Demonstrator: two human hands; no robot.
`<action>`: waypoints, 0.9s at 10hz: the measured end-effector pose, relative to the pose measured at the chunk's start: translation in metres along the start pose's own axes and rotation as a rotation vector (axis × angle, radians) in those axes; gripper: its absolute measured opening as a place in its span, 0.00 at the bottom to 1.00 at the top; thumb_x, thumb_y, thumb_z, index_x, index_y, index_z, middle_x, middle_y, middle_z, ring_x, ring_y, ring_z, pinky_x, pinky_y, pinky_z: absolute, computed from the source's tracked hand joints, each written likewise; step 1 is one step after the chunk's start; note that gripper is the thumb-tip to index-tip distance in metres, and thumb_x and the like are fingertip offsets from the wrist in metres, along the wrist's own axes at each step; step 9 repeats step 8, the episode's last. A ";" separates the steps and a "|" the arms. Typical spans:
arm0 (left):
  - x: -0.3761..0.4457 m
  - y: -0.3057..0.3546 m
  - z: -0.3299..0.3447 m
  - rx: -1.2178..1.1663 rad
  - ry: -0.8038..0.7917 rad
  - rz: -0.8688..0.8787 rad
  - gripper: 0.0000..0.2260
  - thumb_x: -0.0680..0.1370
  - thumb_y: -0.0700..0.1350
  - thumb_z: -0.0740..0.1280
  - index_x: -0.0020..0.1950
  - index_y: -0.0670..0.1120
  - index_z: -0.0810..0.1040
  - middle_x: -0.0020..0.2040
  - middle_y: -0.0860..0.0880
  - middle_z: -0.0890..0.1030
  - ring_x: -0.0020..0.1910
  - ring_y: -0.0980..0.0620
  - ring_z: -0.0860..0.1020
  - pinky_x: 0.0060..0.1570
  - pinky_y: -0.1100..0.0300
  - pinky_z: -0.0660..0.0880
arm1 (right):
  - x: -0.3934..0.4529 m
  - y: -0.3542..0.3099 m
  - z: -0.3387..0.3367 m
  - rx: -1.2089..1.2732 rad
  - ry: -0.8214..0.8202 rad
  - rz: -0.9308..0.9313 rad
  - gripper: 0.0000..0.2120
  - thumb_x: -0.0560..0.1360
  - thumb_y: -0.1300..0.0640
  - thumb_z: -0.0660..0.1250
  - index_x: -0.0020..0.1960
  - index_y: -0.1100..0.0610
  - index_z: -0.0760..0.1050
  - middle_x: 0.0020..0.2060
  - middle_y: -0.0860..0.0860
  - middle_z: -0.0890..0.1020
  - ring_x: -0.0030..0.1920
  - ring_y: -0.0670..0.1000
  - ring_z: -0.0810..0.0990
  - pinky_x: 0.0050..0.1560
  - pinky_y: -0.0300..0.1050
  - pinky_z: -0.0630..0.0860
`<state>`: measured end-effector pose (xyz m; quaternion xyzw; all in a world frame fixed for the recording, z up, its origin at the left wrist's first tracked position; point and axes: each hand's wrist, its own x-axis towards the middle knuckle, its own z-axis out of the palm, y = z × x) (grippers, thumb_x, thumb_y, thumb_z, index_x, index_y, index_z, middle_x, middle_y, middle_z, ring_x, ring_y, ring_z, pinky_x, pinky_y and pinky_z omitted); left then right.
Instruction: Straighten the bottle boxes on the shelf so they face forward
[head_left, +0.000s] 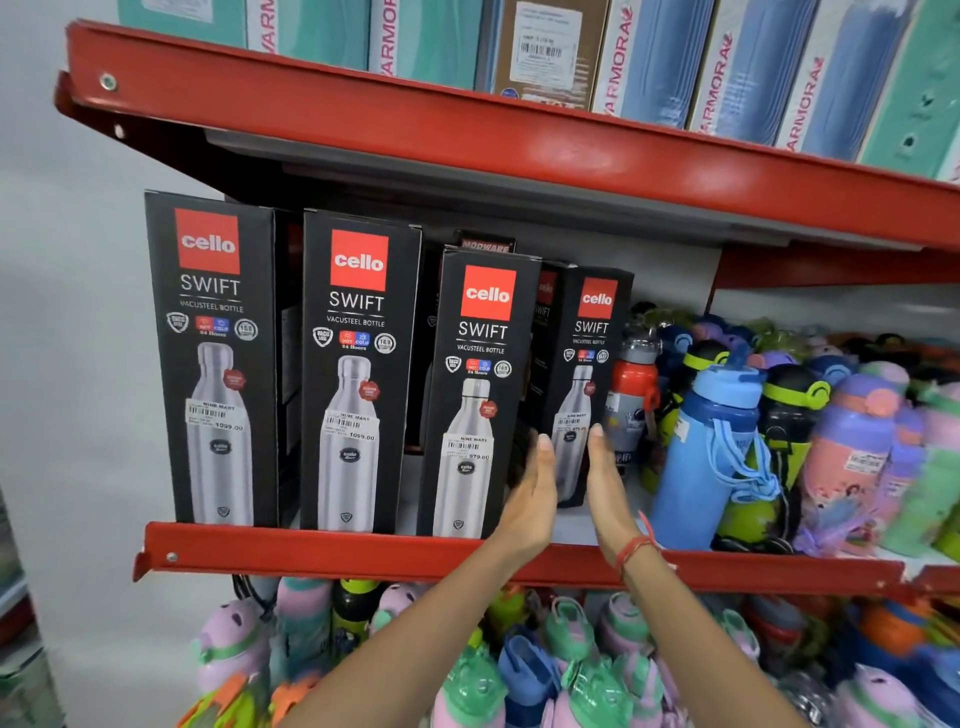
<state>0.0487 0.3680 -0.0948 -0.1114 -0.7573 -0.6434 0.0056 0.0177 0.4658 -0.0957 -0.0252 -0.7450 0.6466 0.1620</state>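
Several black Cello Swift bottle boxes stand on the red middle shelf. The leftmost box, the second box and the third box sit at the front edge, facing forward. The smallest box stands further back on the right. My left hand reaches in flat along that box's left side. My right hand is held flat at its right side, with a red thread on the wrist. Both palms face each other around the small box; whether they touch it I cannot tell.
Loose bottles crowd the shelf right of the boxes: a red and grey bottle next to the small box and a blue bottle. More black boxes stand behind the front row. Teal and blue cartons fill the upper shelf. Colourful bottles fill the shelf below.
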 end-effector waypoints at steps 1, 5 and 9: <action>-0.003 0.000 -0.003 -0.026 -0.012 -0.008 0.33 0.74 0.70 0.39 0.77 0.59 0.45 0.79 0.58 0.50 0.78 0.54 0.49 0.76 0.52 0.46 | -0.010 -0.001 -0.005 0.002 -0.036 -0.014 0.32 0.79 0.36 0.48 0.78 0.51 0.54 0.78 0.46 0.56 0.78 0.46 0.54 0.78 0.51 0.50; -0.063 0.005 -0.026 -0.029 -0.174 -0.010 0.37 0.71 0.72 0.36 0.77 0.57 0.46 0.78 0.57 0.50 0.77 0.55 0.49 0.75 0.51 0.45 | -0.081 -0.005 -0.028 -0.044 -0.052 0.065 0.44 0.67 0.27 0.48 0.78 0.49 0.55 0.76 0.50 0.63 0.74 0.52 0.65 0.77 0.57 0.57; -0.094 0.040 -0.057 -0.052 -0.135 0.215 0.36 0.73 0.71 0.43 0.77 0.56 0.48 0.79 0.57 0.51 0.76 0.62 0.52 0.76 0.56 0.47 | -0.113 -0.077 -0.006 -0.234 0.127 -0.431 0.23 0.81 0.46 0.55 0.74 0.50 0.66 0.72 0.43 0.68 0.73 0.43 0.65 0.73 0.40 0.61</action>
